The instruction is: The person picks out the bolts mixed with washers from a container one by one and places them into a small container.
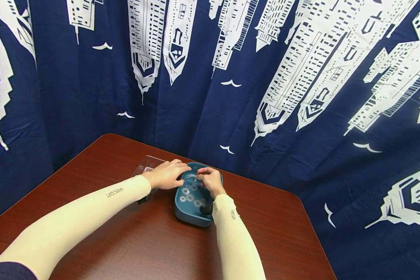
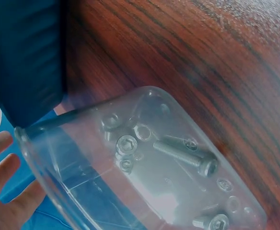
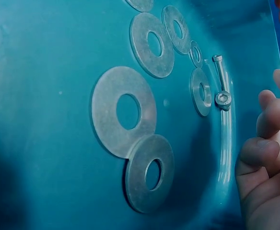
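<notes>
My left hand (image 1: 169, 174) rests its spread fingers at the left rim of a blue tray (image 1: 192, 221). In the left wrist view those fingers (image 2: 20, 201) show past the wall of a clear plastic box. Over the tray's far part, my right hand (image 1: 211, 182) reaches down with bent fingers. Close to its fingertips lie metal socket-head bolts (image 3: 223, 99); in the right wrist view a gap separates them from the hand. I see nothing plainly held there. Several flat metal washers (image 3: 125, 76) lie on the tray floor, two of them overlapping.
Left of the tray stands the clear plastic box (image 2: 164, 110), with several bolts (image 2: 180, 154) inside. A dark, rough-textured object (image 1: 206, 209) sits in the tray's near right corner. Behind the brown wooden table (image 1: 136, 241) hangs a navy curtain (image 1: 189, 116) with white buildings.
</notes>
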Tool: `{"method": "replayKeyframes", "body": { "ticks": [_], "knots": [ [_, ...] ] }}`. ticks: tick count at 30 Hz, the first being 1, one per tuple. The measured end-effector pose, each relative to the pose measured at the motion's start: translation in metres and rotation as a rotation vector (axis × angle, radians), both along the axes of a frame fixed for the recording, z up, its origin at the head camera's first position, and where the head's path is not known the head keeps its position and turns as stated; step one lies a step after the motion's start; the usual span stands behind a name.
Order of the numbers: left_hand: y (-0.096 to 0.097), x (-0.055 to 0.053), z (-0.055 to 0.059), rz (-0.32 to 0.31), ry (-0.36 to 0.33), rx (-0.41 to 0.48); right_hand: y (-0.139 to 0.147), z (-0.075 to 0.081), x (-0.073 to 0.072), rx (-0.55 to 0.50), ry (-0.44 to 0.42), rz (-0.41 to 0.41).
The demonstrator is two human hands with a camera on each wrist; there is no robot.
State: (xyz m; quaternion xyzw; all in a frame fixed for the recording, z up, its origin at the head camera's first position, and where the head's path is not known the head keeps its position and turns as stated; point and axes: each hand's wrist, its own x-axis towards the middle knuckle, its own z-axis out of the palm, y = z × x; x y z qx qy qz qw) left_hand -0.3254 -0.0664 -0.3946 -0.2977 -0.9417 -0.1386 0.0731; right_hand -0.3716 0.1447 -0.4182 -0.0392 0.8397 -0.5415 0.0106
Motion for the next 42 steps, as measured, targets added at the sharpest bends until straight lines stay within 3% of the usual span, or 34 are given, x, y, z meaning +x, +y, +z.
{"method": "replayKeyframes", "body": {
  "ticks": [14, 29, 35, 42],
  "knots": [
    [0.0, 0.005, 0.0, 0.012, -0.008, 0.005, -0.001, -0.008, -0.003, 0.014, -0.033, -0.025],
    [0.0, 0.004, -0.002, 0.02, -0.01, -0.017, -0.006, -0.016, -0.007, 0.04, -0.105, -0.088],
    [0.001, 0.004, -0.002, 0.025, -0.007, -0.026, -0.008, -0.022, -0.01, 0.018, -0.101, -0.135],
    [0.002, 0.006, 0.0, 0.027, -0.013, -0.02, -0.011, -0.025, -0.011, 0.06, -0.085, -0.173]
  ]
}}
